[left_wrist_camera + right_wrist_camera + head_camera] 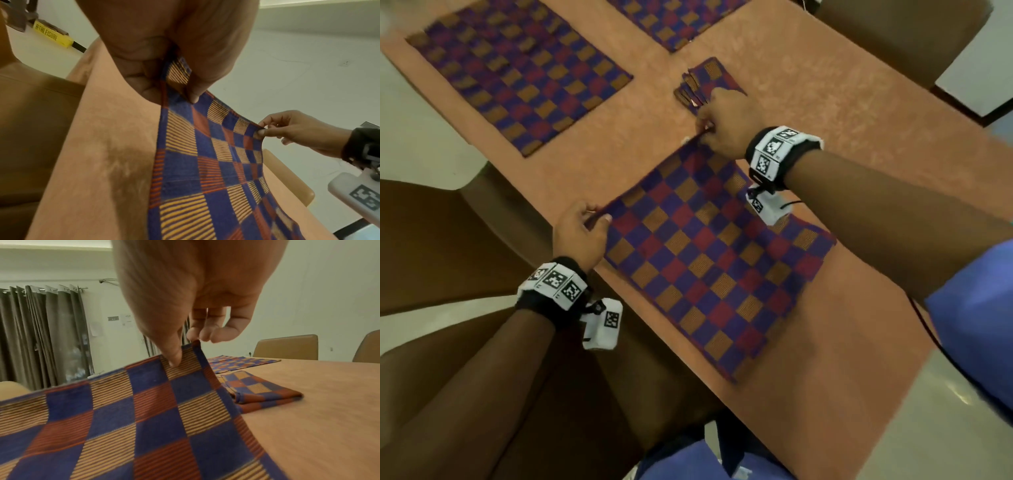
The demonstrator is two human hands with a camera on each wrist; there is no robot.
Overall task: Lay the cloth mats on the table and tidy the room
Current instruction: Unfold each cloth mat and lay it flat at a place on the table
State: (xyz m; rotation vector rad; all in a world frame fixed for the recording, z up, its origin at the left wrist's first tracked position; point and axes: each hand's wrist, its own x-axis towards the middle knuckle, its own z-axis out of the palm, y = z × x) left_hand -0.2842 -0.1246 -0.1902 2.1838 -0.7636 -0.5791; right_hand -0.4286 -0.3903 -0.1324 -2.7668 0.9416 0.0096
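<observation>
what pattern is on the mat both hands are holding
A checkerboard of blue, red and orange-striped squares on the mat; clearest in the right wrist view.

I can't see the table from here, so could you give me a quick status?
Left hand and right hand each pinch a corner of the mat. Far edge lifted. Folded mats just beyond.

A mat (709, 260) lies on the table (842, 113) between both hands, its far corners raised. A folded stack (709, 80) sits just beyond the right hand (726, 123); two spread mats (517, 75) lie farther off.
</observation>
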